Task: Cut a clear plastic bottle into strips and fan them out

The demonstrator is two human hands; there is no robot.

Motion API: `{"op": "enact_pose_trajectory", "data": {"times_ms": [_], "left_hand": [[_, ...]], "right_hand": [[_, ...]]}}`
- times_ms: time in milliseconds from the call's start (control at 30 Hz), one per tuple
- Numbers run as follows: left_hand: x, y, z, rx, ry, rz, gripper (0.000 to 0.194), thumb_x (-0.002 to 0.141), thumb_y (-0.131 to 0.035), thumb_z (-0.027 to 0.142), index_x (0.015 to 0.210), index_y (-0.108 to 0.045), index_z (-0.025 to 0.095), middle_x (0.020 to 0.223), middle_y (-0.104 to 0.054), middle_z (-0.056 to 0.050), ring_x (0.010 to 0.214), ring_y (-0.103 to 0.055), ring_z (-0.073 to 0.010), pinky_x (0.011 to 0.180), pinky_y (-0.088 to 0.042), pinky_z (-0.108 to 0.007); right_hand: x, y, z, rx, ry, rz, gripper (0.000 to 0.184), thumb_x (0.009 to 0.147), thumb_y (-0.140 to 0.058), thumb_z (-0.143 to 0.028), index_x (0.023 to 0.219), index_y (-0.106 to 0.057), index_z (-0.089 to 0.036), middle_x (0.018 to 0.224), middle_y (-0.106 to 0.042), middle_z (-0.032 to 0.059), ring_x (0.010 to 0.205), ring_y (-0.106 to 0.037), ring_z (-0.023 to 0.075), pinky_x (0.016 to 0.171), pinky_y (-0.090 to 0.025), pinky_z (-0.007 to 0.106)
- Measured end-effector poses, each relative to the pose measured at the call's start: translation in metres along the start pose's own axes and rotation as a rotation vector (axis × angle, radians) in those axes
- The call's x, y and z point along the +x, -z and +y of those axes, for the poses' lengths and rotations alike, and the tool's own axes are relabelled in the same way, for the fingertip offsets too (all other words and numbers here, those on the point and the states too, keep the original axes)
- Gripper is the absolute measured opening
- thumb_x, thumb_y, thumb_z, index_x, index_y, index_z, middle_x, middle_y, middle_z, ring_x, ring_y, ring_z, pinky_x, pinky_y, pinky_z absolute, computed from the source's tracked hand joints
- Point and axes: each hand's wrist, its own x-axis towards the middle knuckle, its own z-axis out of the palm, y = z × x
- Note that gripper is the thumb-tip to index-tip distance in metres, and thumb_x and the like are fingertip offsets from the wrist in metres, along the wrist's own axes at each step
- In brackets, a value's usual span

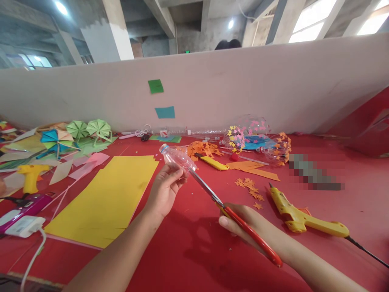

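My left hand (165,188) grips the cut top part of a clear plastic bottle (179,156), its capped neck tilted up and to the left. In my right hand (243,223) is a pair of scissors with red handles (252,235). The blades point up and left and touch the cut edge of the bottle, or lie just beside it. How far the blades are apart I cannot tell. Behind the bottle lies a heap of orange paper stars (205,149), with a yellow box cutter (214,163) in front of it.
Yellow paper sheets (106,198) lie left of my hands. A yellow glue gun (304,217) rests on the right, another glue gun (30,176) far left beside a power strip (27,217). Star-covered bottle pieces (235,138) stand at the back, before a pale partition (212,89).
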Motion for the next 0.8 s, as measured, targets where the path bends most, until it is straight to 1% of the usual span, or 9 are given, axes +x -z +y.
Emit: {"op": "enact_pose_trajectory", "data": {"times_ms": [133,567,700,800], "left_hand": [[-0.0011,-0.0011,-0.0018,0.034,-0.01,-0.006,0.019,0.067,-0.076,0.017,0.074,-0.058,0.017,0.07,-0.062,0.002,0.067,-0.061,-0.0075,0.067,-0.049,-0.019],[-0.0043,-0.0035,-0.0051,0.042,0.0,-0.018,0.019,0.066,-0.076,0.017,0.075,-0.059,0.017,0.073,-0.062,0.003,0.067,-0.06,-0.0074,0.068,-0.048,-0.021],[-0.005,-0.003,-0.0069,0.045,0.006,-0.02,0.019,0.066,-0.076,0.017,0.075,-0.059,0.017,0.075,-0.063,0.003,0.067,-0.061,-0.0078,0.068,-0.048,-0.021],[-0.0049,-0.0035,-0.0073,0.04,0.0,-0.017,0.019,0.066,-0.076,0.017,0.075,-0.059,0.017,0.074,-0.063,0.003,0.067,-0.061,-0.0076,0.068,-0.048,-0.021]], "right_hand": [[0.0012,-0.0012,0.0008,-0.007,0.001,-0.009,0.055,0.083,-0.038,-0.073,0.067,-0.035,-0.02,0.063,-0.039,-0.0036,0.057,-0.035,0.011,0.052,-0.026,0.024],[0.0016,-0.0023,-0.0014,-0.016,-0.042,0.014,0.048,0.085,-0.044,-0.064,0.066,-0.034,-0.021,0.062,-0.039,-0.0039,0.056,-0.036,0.0108,0.052,-0.027,0.023],[0.0026,-0.0017,-0.0038,0.018,-0.082,0.0,0.047,0.087,-0.039,-0.063,0.066,-0.036,-0.02,0.06,-0.042,-0.0036,0.053,-0.038,0.0101,0.05,-0.029,0.022],[0.003,-0.0022,-0.0068,0.064,-0.096,0.001,0.046,0.086,-0.042,-0.061,0.064,-0.036,-0.02,0.057,-0.042,-0.0041,0.05,-0.038,0.009,0.048,-0.029,0.022]]}}
